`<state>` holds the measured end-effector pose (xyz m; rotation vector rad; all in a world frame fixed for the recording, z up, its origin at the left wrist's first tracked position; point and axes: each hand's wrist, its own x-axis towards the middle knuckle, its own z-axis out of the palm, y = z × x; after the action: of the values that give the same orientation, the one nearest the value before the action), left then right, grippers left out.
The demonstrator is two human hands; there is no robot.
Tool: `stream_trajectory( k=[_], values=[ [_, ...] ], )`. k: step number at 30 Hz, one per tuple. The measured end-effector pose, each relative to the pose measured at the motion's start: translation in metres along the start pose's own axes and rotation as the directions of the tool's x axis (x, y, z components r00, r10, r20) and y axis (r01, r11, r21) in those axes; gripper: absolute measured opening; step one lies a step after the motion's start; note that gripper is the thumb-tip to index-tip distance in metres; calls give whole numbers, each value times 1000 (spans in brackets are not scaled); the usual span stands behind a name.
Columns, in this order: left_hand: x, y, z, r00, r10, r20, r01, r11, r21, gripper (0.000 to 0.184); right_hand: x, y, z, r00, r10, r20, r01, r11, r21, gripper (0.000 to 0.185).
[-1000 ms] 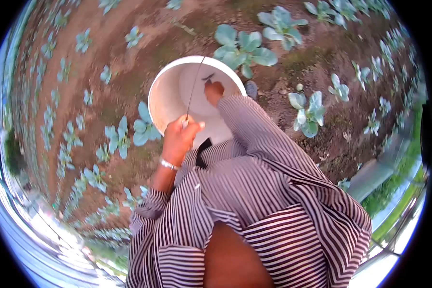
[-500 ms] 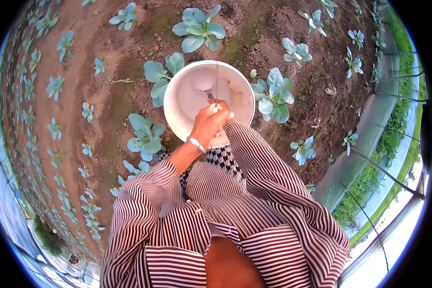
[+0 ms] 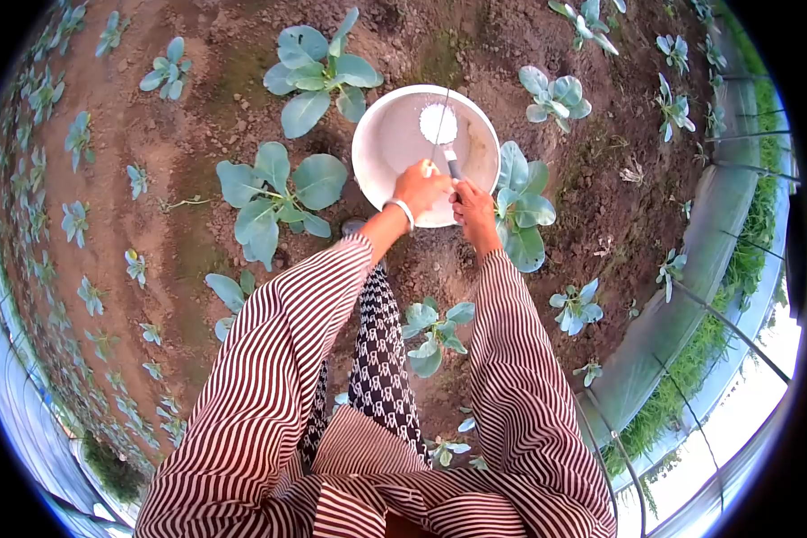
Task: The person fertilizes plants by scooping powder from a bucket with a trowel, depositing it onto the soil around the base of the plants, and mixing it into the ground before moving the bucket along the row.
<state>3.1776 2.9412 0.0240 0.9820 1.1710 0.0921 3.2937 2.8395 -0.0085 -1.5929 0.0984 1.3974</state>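
Note:
A white bucket (image 3: pixel 364 154) hangs low over the soil in front of me, with pale contents inside. My left hand (image 3: pixel 421 186), a bracelet at its wrist, is closed around the grip of the bucket's thin wire handle (image 3: pixel 441 117). Beside it, nearly touching, my right hand (image 3: pixel 475 210) is wrapped round the dark handle of a scoop (image 3: pixel 453 165). The scoop's bowl carries a heap of white granular material (image 3: pixel 438 124) and shows over the bucket's opening. Whether it touches the contents below, I cannot tell.
Broad-leaved seedlings grow in rows; a large plant (image 3: pixel 278 197) stands left of the bucket, another (image 3: pixel 524 206) close on its right. My patterned trouser leg (image 3: pixel 384 359) is below. Along the right runs a plastic sheet barrier (image 3: pixel 681 305) with thin rods and grass behind.
Both arms have stretched out, and the bucket has shifted right and slightly up in view. The right hand has come out from behind the left; the scoop now shows a bright white heap.

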Motion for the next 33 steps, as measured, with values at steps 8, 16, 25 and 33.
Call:
stream_trajectory(
  k=[8, 16, 25, 33],
  values=[
    [64, -56, -45, 957, 176, -229, -70, 911, 407, 32, -1, 24, -36, 997, 22, -80, -23, 1000, -20, 18],
    [-83, -166, -160, 905, 120, -408, 116, 853, 508, 46, -67, 3, -44, 971, -88, -224, 40, 977, -208, 15],
    [-352, -366, -257, 829, -74, -554, 416, 744, 523, 44, -156, 38, 41, 986, -146, 86, 169, 857, -487, 17],
    [-443, -434, -249, 709, -398, -582, 615, 753, 235, 60, -163, 185, 123, 917, 262, 300, 26, 712, -702, 40]
  ],
)
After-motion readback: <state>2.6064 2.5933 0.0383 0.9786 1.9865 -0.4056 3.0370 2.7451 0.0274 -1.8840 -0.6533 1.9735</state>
